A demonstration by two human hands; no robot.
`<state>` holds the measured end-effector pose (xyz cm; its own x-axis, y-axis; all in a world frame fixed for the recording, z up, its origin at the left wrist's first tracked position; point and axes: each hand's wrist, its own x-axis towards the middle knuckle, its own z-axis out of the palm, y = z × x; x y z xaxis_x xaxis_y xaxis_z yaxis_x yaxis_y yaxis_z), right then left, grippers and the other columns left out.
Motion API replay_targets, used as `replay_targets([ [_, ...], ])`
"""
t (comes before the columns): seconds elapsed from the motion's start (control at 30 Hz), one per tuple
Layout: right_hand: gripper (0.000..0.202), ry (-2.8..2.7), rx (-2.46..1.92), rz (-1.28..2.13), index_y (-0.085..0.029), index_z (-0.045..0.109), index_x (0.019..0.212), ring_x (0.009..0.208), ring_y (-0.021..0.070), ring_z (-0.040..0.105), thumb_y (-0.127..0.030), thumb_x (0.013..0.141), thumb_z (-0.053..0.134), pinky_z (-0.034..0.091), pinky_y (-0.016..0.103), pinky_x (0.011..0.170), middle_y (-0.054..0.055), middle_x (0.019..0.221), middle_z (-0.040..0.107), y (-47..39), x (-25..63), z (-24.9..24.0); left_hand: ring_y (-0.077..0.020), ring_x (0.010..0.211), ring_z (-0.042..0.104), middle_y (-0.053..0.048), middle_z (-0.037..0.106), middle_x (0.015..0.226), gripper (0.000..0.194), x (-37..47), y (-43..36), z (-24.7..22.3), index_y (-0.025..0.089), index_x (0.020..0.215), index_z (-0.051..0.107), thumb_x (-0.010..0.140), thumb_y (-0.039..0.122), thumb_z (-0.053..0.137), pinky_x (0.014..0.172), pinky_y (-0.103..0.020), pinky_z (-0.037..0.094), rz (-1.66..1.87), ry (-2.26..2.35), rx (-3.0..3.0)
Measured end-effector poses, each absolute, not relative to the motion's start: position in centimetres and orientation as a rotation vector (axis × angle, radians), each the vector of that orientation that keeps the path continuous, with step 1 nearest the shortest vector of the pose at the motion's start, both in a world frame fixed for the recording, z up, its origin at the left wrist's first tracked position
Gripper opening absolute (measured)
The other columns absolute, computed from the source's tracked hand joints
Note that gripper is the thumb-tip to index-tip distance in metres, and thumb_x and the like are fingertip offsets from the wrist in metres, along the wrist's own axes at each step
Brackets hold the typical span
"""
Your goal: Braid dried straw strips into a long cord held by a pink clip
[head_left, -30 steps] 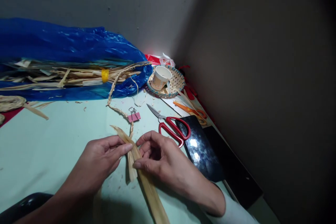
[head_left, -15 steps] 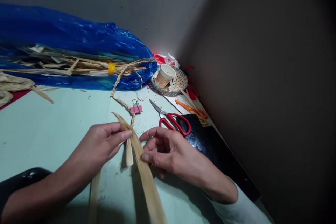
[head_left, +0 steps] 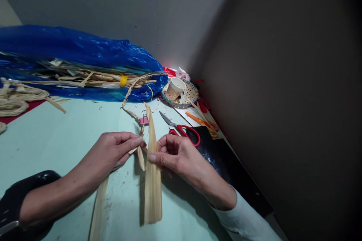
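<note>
My left hand (head_left: 121, 150) pinches the working end of a thin braided cord (head_left: 131, 113) of dried plant fibre, and short strands stick out below the fingertips. A pink binder clip (head_left: 144, 120) grips the cord just above. Between the thumb and fingers of my right hand (head_left: 172, 152) is a wide, flat dried leaf strip (head_left: 153, 192), held nearly upright beside the braid, its pointed tip up and its broad end down. Another long strip (head_left: 98, 211) hangs below my left hand; where its upper end goes is hidden.
A blue plastic bag (head_left: 85, 41) holds a fibre bundle (head_left: 107, 79) tied in yellow. Red-handled scissors (head_left: 183, 131) lie open beyond my right hand, near orange scissors (head_left: 198, 118). A paper cup (head_left: 175, 88) sits in a woven basket (head_left: 192, 94). Coiled braid (head_left: 17, 99) lies left.
My right hand has taken hold of the wide strip, which has left my left fingers and swung more upright, its tip raised over the clip. My left hand still pinches the braid.
</note>
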<state>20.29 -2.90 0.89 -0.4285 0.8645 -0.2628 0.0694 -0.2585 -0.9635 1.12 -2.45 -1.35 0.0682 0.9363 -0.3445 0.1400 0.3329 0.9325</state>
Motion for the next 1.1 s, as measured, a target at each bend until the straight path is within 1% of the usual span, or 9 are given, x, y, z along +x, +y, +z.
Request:
replay_targets([
  [0.17, 0.019, -1.646, -1.22, 1.459, -0.017, 0.059, 0.075, 0.061, 0.01, 0.044, -0.028, 0.08, 0.073, 0.033, 0.023, 0.057, -0.005, 0.067, 0.051, -3.2, 19.1, -0.2, -0.0048, 0.04, 0.018, 0.013, 0.029, 0.041, 0.029, 1.1, -2.5, -1.0, 0.018, 0.068, 0.07, 0.069, 0.046, 0.077, 0.038, -0.017, 0.01, 0.807, 1.332, 1.11],
  [0.3, 0.017, -1.787, -1.361, 1.242, -0.018, 0.054, 0.071, 0.065, 0.0122, 0.047, -0.023, 0.082, 0.066, 0.033, 0.025, 0.06, -0.003, 0.068, 0.054, -3.7, 18.2, -0.6, -0.01, 0.057, 0.052, 0.004, 0.065, 0.06, 0.015, 1.1, -2.1, -1.3, 0.02, 0.066, 0.074, 0.068, 0.035, 0.077, 0.053, -0.018, 0.039, 0.879, 1.304, 1.246],
  [0.37, 0.017, -1.768, -1.385, 1.234, -0.018, 0.054, 0.073, 0.067, 0.0128, 0.048, -0.025, 0.083, 0.066, 0.033, 0.026, 0.06, -0.003, 0.069, 0.055, -3.7, 18.0, -0.8, -0.0124, 0.062, 0.057, 0.003, 0.069, 0.063, 0.011, 1.0, -2.0, -1.7, 0.021, 0.064, 0.075, 0.068, 0.031, 0.075, 0.06, -0.021, 0.043, 0.909, 1.291, 1.269],
  [0.47, 0.015, -1.651, -1.315, 1.327, -0.018, 0.056, 0.08, 0.068, 0.0133, 0.049, -0.027, 0.082, 0.067, 0.035, 0.026, 0.061, -0.002, 0.071, 0.055, -3.5, 18.1, -1.0, -0.0127, 0.058, 0.055, 0.005, 0.066, 0.058, 0.013, 1.0, -1.9, -2.0, 0.022, 0.061, 0.074, 0.068, 0.033, 0.073, 0.059, -0.023, 0.043, 0.896, 1.287, 1.254],
  [0.6, 0.031, -1.346, -1.187, 1.605, -0.017, 0.057, 0.093, 0.065, 0.012, 0.048, -0.031, 0.074, 0.078, 0.037, 0.024, 0.058, -0.003, 0.072, 0.055, -3.0, 18.2, -0.7, -0.0145, 0.063, 0.056, 0.003, 0.068, 0.062, 0.017, 1.1, -2.0, -1.4, 0.02, 0.061, 0.073, 0.067, 0.036, 0.071, 0.061, -0.025, 0.041, 0.845, 1.317, 1.238],
  [0.73, 0.036, -1.282, -1.179, 1.651, -0.016, 0.06, 0.092, 0.064, 0.0107, 0.047, -0.028, 0.068, 0.083, 0.037, 0.023, 0.059, -0.003, 0.073, 0.056, -2.8, 18.2, -0.2, -0.0162, 0.067, 0.057, 0.001, 0.07, 0.065, 0.019, 1.2, -2.2, -0.8, 0.019, 0.065, 0.073, 0.066, 0.038, 0.069, 0.064, -0.026, 0.041, 0.818, 1.298, 1.241],
  [0.83, 0.03, -1.312, -1.204, 1.61, -0.015, 0.061, 0.092, 0.058, 0.0093, 0.042, -0.026, 0.071, 0.078, 0.034, 0.022, 0.055, -0.005, 0.068, 0.051, -2.7, 18.5, -0.2, -0.018, 0.071, 0.06, 0.0, 0.074, 0.071, 0.018, 1.2, -2.3, -0.8, 0.02, 0.069, 0.074, 0.067, 0.037, 0.07, 0.067, -0.028, 0.042, 0.831, 1.288, 1.232],
  [1.0, 0.021, -1.485, -1.227, 1.517, -0.013, 0.065, 0.087, 0.062, 0.0107, 0.045, -0.03, 0.077, 0.073, 0.032, 0.023, 0.054, -0.001, 0.071, 0.056, -2.4, 19.0, -0.8, -0.0192, 0.073, 0.061, 0.0, 0.075, 0.072, 0.02, 1.1, -2.1, -1.0, 0.02, 0.071, 0.075, 0.066, 0.038, 0.071, 0.071, -0.03, 0.044, 0.825, 1.295, 1.241],
  [1.1, 0.018, -1.506, -1.216, 1.524, -0.015, 0.062, 0.081, 0.057, 0.0095, 0.039, -0.03, 0.078, 0.072, 0.028, 0.023, 0.051, -0.004, 0.064, 0.05, -2.4, 19.0, -1.0, -0.0188, 0.073, 0.062, 0.0, 0.074, 0.071, 0.02, 1.2, -2.0, -0.9, 0.019, 0.071, 0.075, 0.065, 0.038, 0.071, 0.07, -0.029, 0.044, 0.825, 1.31, 1.242],
])
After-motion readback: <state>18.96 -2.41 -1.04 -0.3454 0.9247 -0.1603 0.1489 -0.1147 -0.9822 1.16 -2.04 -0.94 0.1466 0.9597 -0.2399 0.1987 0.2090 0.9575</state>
